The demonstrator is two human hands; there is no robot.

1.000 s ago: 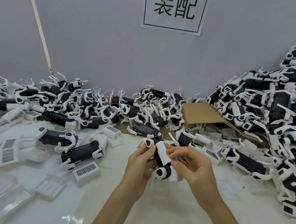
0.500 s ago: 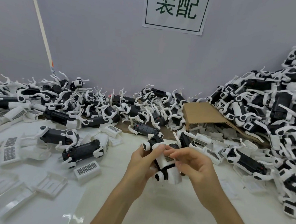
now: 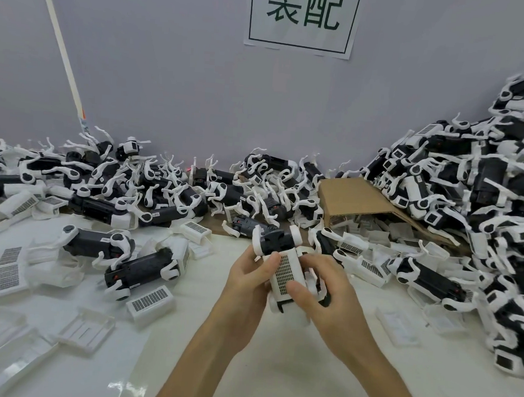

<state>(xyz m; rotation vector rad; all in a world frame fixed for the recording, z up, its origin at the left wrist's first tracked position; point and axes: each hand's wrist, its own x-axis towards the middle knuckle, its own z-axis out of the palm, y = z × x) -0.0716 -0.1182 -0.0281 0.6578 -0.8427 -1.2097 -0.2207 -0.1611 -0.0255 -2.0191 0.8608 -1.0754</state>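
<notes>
Two hands hold one small black-and-white plastic unit point(image 3: 275, 238): the left hand point(image 3: 245, 281) curls its fingers round its side, and the right hand point(image 3: 325, 292) pinches its grilled white cover point(image 3: 285, 272). It seems light and stiff, best gripped by the body, not the thin clips.

2 hands point(image 3: 250, 279) point(image 3: 325, 291) around a black-and-white toy body point(image 3: 284, 262) above the table point(image 3: 273, 369).

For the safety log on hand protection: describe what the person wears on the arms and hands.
Nothing is worn. The left hand and right hand are bare, with no gloves, rings or finger cots to be seen. The left forearm and right forearm are bare too: no sleeve, watch or wristband shows anywhere in view.
</notes>
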